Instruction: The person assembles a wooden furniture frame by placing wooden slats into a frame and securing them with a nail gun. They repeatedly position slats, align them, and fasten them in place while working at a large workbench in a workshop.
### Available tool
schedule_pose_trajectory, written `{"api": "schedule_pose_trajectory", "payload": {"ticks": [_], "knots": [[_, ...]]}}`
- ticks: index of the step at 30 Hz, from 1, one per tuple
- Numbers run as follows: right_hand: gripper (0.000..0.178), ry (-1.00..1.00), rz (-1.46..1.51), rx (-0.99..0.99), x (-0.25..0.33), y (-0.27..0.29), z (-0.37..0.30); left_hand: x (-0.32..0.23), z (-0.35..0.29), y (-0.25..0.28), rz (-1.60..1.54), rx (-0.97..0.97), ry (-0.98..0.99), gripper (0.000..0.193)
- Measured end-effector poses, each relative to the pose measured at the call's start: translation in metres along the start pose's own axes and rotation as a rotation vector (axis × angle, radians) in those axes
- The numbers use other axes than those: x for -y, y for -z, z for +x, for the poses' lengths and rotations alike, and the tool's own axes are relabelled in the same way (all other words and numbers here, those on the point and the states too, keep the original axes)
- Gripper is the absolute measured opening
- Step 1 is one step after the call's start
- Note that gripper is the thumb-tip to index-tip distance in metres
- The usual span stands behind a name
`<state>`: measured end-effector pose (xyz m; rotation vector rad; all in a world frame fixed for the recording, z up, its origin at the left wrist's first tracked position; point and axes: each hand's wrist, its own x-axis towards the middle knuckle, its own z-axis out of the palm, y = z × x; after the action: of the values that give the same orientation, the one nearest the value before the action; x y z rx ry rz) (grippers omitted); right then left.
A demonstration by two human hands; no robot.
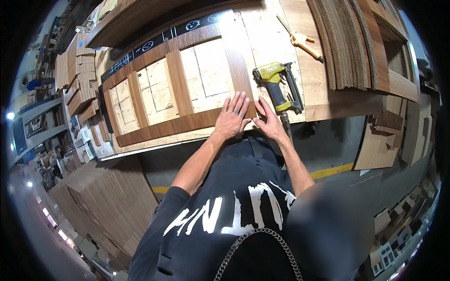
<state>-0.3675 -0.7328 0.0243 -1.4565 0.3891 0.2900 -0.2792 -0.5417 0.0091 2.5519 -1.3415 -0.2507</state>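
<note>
A brown wood-grain frame (174, 124) with two inner crossbars lies flat on the workbench in front of me. At its near right corner my left hand (229, 117) rests flat, fingers stretched over the near rail and the corner joint. My right hand (269, 121) is against the corner's outer edge, fingers extended and apart, thumb close to the left hand. Neither hand grips anything. Just right of my right hand lies a yellow-and-black nail gun (277, 89), its handle end toward me with a hose fitting attached.
A tool with an orange handle (303, 41) lies farther back on the bench. Brown panels (344, 44) stand stacked at the right. Along the frame's far side runs a black strip (157, 43) with white drawings. Board stacks (105, 201) stand at the lower left, above a yellow-lined floor.
</note>
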Motion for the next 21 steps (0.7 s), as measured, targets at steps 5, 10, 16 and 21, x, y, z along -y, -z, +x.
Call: {"api": "schedule_pose_trajectory", "payload": {"ticks": [5,10,16,21], "knots": [[0.083,0.053,-0.029,0.0,-0.01,-0.001,0.003,-0.001,0.001,0.002,-0.009,0.017,0.01,0.078],[0.076,0.032,-0.206,-0.036,-0.004,0.002,0.005,-0.001,-0.001,0.001,-0.047,-0.005,0.025,0.08],[0.043,0.367,-0.672,-0.63,0.052,0.019,0.027,-0.001,-0.001,0.005,-0.058,-0.002,0.045,0.079],[0.076,-0.021,-0.888,-0.486,0.076,0.025,0.063,0.0,-0.007,0.007,-0.041,-0.039,0.098,0.076]]}}
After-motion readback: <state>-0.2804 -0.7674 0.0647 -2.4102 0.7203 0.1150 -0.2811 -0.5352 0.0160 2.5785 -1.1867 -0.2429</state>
